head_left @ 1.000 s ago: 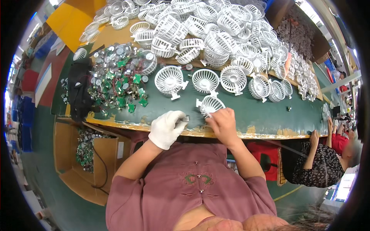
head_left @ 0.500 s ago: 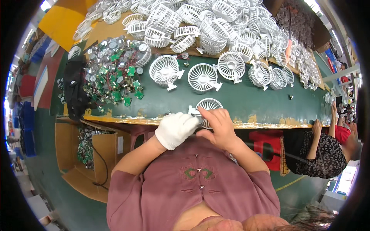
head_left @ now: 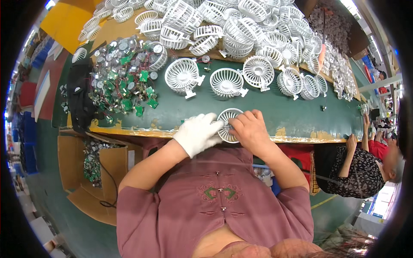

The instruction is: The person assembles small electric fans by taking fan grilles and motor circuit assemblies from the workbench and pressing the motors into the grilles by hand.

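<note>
A round white fan guard [head_left: 228, 114] with radiating ribs is held between my hands at the table's front edge. My left hand [head_left: 197, 134], in a white glove, grips its left side, fingers closed around the rim. My bare right hand [head_left: 250, 131] holds the right side, its fingertips bent over the guard's inside. The fingers cover part of the guard, and whatever may be inside it cannot be made out. Just beyond lie more white fan guards, one of them straight ahead [head_left: 226, 82] and another to its left [head_left: 182, 75].
Left on the green table [head_left: 172, 112] lies a heap of small motors with green circuit boards [head_left: 124, 81]. White guards [head_left: 241, 30] are piled along the back. A cardboard box [head_left: 77, 172] stands below the table at left. At right, another person [head_left: 359, 172] sits at the table.
The guard has turned in my hands, and its side tab no longer shows at the left. My left fingers have shifted onto its rim; my right fingers now curl into it.
</note>
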Action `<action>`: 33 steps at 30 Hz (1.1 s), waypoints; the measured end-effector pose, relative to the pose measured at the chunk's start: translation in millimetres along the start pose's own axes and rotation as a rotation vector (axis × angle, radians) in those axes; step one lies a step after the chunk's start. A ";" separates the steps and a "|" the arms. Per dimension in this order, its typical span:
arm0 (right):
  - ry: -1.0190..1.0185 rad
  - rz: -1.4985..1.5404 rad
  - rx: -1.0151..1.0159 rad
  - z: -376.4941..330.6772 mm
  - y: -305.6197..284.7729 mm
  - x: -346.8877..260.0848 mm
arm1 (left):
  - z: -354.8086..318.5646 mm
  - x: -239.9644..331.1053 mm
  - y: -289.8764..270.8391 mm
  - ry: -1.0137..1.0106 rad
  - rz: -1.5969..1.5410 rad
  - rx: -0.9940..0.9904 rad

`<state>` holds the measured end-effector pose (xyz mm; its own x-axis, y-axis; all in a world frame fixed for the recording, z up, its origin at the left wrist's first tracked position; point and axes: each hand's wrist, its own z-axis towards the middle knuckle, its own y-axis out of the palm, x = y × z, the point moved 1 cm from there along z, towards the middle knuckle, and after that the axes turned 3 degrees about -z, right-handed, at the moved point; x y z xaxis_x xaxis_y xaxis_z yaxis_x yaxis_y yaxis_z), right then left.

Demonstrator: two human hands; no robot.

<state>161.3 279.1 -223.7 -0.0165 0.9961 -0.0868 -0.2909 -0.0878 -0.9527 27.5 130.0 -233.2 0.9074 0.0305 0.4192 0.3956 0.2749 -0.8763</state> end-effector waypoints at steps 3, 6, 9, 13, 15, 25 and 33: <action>-0.015 0.042 -0.090 2.9 1.1 4.4 | 1.9 -6.0 -4.0 0.062 0.016 -0.023; -0.105 0.050 -0.074 10.2 9.0 2.9 | -3.7 -11.0 -4.2 0.074 0.058 0.004; -0.143 0.026 -0.104 19.4 5.8 1.0 | -5.1 -10.7 -2.4 0.091 0.040 0.013; -0.089 0.037 -0.097 18.7 8.6 1.7 | -2.8 -9.4 -1.6 0.078 0.034 0.045; -0.073 0.052 -0.066 11.0 15.2 7.6 | -2.4 -7.5 0.6 0.063 0.021 0.092; 0.497 -0.455 0.247 -42.4 -44.5 108.9 | -14.7 -9.0 7.3 -0.052 -0.103 0.182; 0.327 0.104 0.104 43.5 29.7 26.8 | 2.7 3.8 11.3 0.019 -0.109 0.175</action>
<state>110.6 303.6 -241.7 0.2516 0.9246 -0.2862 -0.3997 -0.1700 -0.9007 35.0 135.9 -240.9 0.8640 -0.0264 0.5028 0.4620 0.4382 -0.7710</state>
